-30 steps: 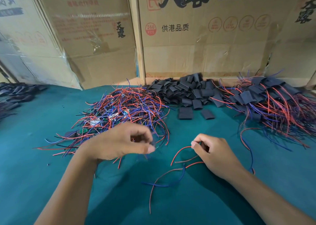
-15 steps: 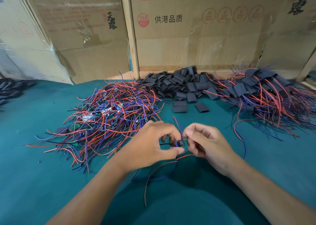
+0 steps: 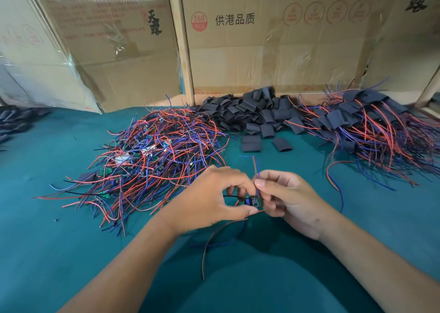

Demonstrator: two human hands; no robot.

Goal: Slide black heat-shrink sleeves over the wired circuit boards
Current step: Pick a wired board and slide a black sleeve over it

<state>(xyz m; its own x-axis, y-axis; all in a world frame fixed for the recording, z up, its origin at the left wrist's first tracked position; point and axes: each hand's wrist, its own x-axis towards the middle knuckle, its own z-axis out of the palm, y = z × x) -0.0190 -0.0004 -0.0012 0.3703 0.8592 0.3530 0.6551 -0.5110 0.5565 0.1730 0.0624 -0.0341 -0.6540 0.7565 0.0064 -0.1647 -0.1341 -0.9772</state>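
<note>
A small wired circuit board (image 3: 252,202) is held between my two hands above the teal table (image 3: 71,253). My left hand (image 3: 209,200) pinches it from the left with thumb and curled fingers. My right hand (image 3: 285,197) pinches the board's red and blue wires, which stick up above the fingers. More wires trail down toward me. A heap of bare wired boards (image 3: 152,160) lies to the left. A pile of black heat-shrink sleeves (image 3: 252,117) sits at the back centre. Sleeved boards with wires (image 3: 371,131) are heaped at the right.
Cardboard boxes (image 3: 273,38) wall off the back of the table. Two loose sleeves (image 3: 282,144) lie in front of the sleeve pile. More black sleeves (image 3: 14,122) lie at the far left edge.
My hands came together from apart a second ago; both now hold one board with its wires, a little higher than half a second ago.
</note>
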